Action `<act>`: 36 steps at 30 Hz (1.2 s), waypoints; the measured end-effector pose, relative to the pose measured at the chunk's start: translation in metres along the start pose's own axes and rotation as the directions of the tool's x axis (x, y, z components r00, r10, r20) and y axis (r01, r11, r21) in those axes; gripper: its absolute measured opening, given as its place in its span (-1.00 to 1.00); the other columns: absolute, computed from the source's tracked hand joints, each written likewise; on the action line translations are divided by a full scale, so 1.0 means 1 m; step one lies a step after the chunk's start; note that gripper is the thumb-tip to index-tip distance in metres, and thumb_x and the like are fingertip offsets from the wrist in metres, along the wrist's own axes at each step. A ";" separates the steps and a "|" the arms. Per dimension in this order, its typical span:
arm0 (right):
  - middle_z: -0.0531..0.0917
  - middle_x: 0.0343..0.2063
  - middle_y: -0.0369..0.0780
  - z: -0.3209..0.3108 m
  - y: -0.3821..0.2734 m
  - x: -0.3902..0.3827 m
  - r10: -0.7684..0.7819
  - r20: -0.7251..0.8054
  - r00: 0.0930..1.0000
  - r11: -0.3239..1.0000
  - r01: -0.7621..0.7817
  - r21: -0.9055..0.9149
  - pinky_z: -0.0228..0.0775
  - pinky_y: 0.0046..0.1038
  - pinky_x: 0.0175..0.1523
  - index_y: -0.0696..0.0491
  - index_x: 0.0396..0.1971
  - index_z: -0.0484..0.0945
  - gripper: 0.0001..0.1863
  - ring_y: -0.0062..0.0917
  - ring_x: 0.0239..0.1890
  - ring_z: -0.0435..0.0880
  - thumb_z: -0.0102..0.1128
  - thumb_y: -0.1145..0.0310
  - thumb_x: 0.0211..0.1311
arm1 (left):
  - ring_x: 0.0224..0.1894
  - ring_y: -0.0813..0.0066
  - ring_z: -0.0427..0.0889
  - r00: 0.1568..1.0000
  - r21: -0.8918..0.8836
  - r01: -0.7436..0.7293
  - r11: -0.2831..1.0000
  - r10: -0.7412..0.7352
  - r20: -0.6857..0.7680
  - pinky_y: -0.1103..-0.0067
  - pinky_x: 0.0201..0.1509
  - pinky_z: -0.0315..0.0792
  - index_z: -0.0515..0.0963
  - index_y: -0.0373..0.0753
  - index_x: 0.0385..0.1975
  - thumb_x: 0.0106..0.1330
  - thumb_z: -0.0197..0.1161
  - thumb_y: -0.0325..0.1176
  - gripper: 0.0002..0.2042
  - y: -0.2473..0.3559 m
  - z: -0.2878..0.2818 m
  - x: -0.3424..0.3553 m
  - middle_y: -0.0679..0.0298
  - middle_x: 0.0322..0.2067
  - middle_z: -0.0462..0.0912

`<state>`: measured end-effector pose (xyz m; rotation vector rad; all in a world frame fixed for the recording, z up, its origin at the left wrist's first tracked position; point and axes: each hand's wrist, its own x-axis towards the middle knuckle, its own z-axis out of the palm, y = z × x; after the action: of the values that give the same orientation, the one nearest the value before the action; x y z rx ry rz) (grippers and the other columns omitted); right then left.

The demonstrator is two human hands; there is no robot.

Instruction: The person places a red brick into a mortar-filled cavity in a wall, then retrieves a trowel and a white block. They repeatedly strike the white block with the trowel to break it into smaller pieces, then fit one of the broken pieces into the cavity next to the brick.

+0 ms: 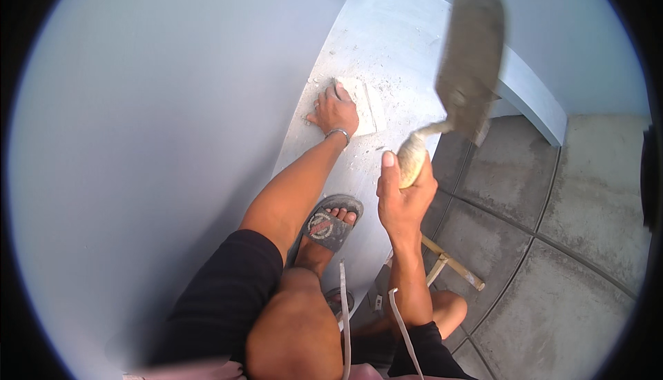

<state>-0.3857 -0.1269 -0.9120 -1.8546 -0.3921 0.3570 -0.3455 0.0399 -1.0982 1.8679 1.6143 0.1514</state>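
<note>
My left hand [336,112] lies palm down over the left side of a pale, dusty flat block [367,107], holding it against the white ledge [387,42]. Its fingers bend over the block's edge, and a dark line crosses the block's face. Raised above the ledge's right side, my right hand [407,200] is closed around the pale handle of a trowel [473,55], thumb along the grip. The trowel's broad grey blade points away from me, apart from the block and slightly smeared by motion.
Crumbs and dust [394,80] lie around the block. My sandalled foot [328,225] stands on the ledge. A plain grey-blue wall [159,118] rises at left. Below on the right are grey floor tiles [494,173] and a wooden frame [452,266], partly hidden by my right arm.
</note>
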 end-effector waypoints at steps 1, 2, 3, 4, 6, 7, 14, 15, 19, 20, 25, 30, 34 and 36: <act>0.68 -0.57 -0.12 -0.003 0.012 -0.004 -0.187 -0.057 0.981 0.966 0.195 0.172 0.49 -0.44 -0.38 0.25 -0.28 0.51 -0.72 -0.52 -0.55 0.65 0.40 0.36 0.38 | 0.38 0.09 0.46 1.000 0.009 -0.002 1.000 0.002 -0.005 -0.10 0.48 0.00 0.54 -0.14 0.28 0.69 -0.31 0.06 -0.45 0.000 0.001 0.000 0.11 0.25 0.56; 0.66 -0.58 -0.19 -0.003 0.034 -0.008 -0.355 -0.146 0.923 0.865 0.384 0.324 0.46 -0.52 -0.39 0.21 -0.31 0.49 -0.76 -0.62 -0.56 0.59 0.40 0.43 0.36 | 0.39 0.09 0.46 1.000 0.016 -0.005 1.000 0.005 -0.010 -0.10 0.48 0.00 0.54 -0.14 0.28 0.69 -0.31 0.06 -0.45 0.000 0.003 0.001 0.11 0.25 0.56; 0.66 -0.57 -0.21 0.004 0.056 -0.014 -0.373 -0.183 0.910 0.791 0.415 0.450 0.46 -0.53 -0.39 0.18 -0.34 0.47 -0.79 -0.62 -0.55 0.58 0.38 0.47 0.35 | 0.39 0.08 0.45 1.000 0.022 -0.008 1.000 0.009 -0.015 -0.11 0.48 0.00 0.54 -0.14 0.29 0.69 -0.31 0.06 -0.45 0.000 0.005 0.002 0.11 0.25 0.56; 0.70 -0.55 -0.08 0.008 0.103 -0.022 -0.309 -0.172 0.936 0.883 0.349 0.314 0.53 -0.39 -0.36 0.26 -0.29 0.53 -0.71 -0.43 -0.52 0.69 0.37 0.33 0.38 | 0.39 0.08 0.45 1.000 0.005 -0.013 1.000 0.013 -0.002 -0.11 0.48 -0.01 0.53 -0.14 0.29 0.69 -0.31 0.06 -0.44 0.007 0.006 -0.001 0.11 0.25 0.56; 0.72 -0.51 0.11 0.016 0.132 -0.010 0.311 0.119 0.943 0.851 -0.220 -0.478 0.58 -0.23 -0.27 0.35 -0.23 0.58 -0.55 -0.14 -0.45 0.78 0.33 0.16 0.40 | 0.40 0.09 0.44 1.000 -0.014 -0.009 1.000 0.009 0.017 -0.11 0.49 -0.01 0.53 -0.14 0.29 0.69 -0.32 0.07 -0.44 0.006 0.005 -0.002 0.11 0.26 0.55; 0.72 -0.50 0.15 0.016 0.128 -0.008 0.327 0.132 0.936 0.844 -0.227 -0.486 0.58 -0.19 -0.24 0.36 -0.21 0.60 -0.52 -0.08 -0.43 0.78 0.31 0.11 0.40 | 0.40 0.09 0.44 1.000 -0.016 -0.005 1.000 0.005 0.014 -0.12 0.49 -0.01 0.53 -0.14 0.29 0.69 -0.33 0.07 -0.43 0.004 0.005 0.001 0.11 0.26 0.55; 0.69 -0.60 -0.08 0.001 0.030 0.000 0.154 0.116 0.981 0.980 -0.137 -0.146 0.53 -0.36 -0.35 0.25 -0.33 0.61 -0.67 -0.42 -0.55 0.70 0.46 0.25 0.28 | 0.40 0.09 0.44 1.000 0.026 -0.003 1.000 0.002 0.021 -0.16 0.48 0.01 0.53 -0.14 0.30 0.68 -0.37 0.10 -0.40 -0.001 0.001 0.003 0.11 0.26 0.55; 0.69 -0.61 -0.12 -0.004 0.021 -0.005 0.075 0.087 0.993 0.997 -0.075 -0.013 0.51 -0.41 -0.38 0.22 -0.36 0.59 -0.72 -0.50 -0.58 0.66 0.49 0.32 0.25 | 0.40 0.09 0.43 1.000 0.034 0.000 0.999 -0.001 0.029 -0.16 0.48 0.01 0.53 -0.14 0.30 0.68 -0.37 0.10 -0.40 -0.002 -0.001 0.003 0.11 0.26 0.55; 0.71 -0.59 -0.17 0.010 0.074 -0.014 -0.208 -0.153 0.966 0.976 0.216 0.039 0.51 -0.46 -0.39 0.19 -0.41 0.56 -0.85 -0.54 -0.57 0.70 0.41 0.55 0.17 | 0.42 0.06 0.43 1.000 0.018 -0.014 1.000 0.014 0.015 -0.20 0.48 0.00 0.52 -0.14 0.32 0.68 -0.38 0.11 -0.39 0.001 0.001 0.001 0.09 0.27 0.54; 0.72 -0.58 -0.13 0.014 0.097 -0.015 -0.207 -0.197 0.958 0.978 0.200 -0.059 0.55 -0.41 -0.35 0.22 -0.39 0.57 -0.87 -0.45 -0.55 0.75 0.38 0.53 0.18 | 0.41 0.10 0.44 0.999 0.020 -0.012 1.000 0.011 0.032 -0.15 0.48 0.01 0.52 -0.13 0.31 0.68 -0.37 0.10 -0.40 0.006 0.002 -0.001 0.11 0.26 0.55; 0.75 -0.39 0.20 0.013 0.123 0.007 0.380 0.160 0.911 0.841 -0.268 -0.471 0.60 -0.14 -0.02 0.33 -0.28 0.62 -0.69 0.22 -0.22 0.76 0.29 0.34 0.16 | 0.40 0.14 0.44 0.999 0.017 -0.032 0.999 0.032 0.006 -0.12 0.46 0.02 0.53 -0.11 0.31 0.68 -0.35 0.10 -0.42 0.004 0.002 0.002 0.14 0.25 0.56; 0.73 -0.50 0.00 0.004 0.034 0.004 -0.031 -0.009 0.999 0.992 0.029 -0.124 0.59 -0.35 -0.25 0.23 -0.43 0.55 -0.88 -0.27 -0.42 0.81 0.32 0.53 0.10 | 0.41 0.13 0.44 1.000 0.037 0.000 0.999 0.000 0.021 -0.11 0.48 0.00 0.54 -0.11 0.30 0.68 -0.35 0.10 -0.41 -0.004 0.001 0.005 0.13 0.26 0.56; 0.71 -0.52 -0.02 0.009 0.073 -0.006 -0.142 -0.136 0.981 0.984 0.154 0.089 0.56 -0.39 -0.29 0.20 -0.41 0.53 -0.88 -0.35 -0.42 0.79 0.32 0.58 0.08 | 0.42 0.11 0.42 0.999 0.003 -0.014 1.000 0.014 0.033 -0.12 0.50 -0.03 0.54 -0.10 0.31 0.68 -0.36 0.11 -0.40 0.003 0.003 -0.001 0.12 0.29 0.54; 0.76 -0.41 0.14 0.021 0.110 0.001 0.194 -0.027 0.981 0.936 -0.193 -0.295 0.63 -0.20 -0.14 0.29 -0.28 0.61 -0.80 0.01 -0.27 0.84 0.28 0.49 0.13 | 0.42 0.10 0.42 0.999 -0.033 -0.011 0.999 0.012 0.053 -0.13 0.50 -0.04 0.54 -0.09 0.32 0.67 -0.36 0.13 -0.39 0.006 0.003 -0.003 0.12 0.30 0.54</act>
<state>-0.3841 -0.1409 -1.0233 -2.1957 -0.2752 0.4541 -0.3396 0.0357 -1.0968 1.8412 1.5562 0.1313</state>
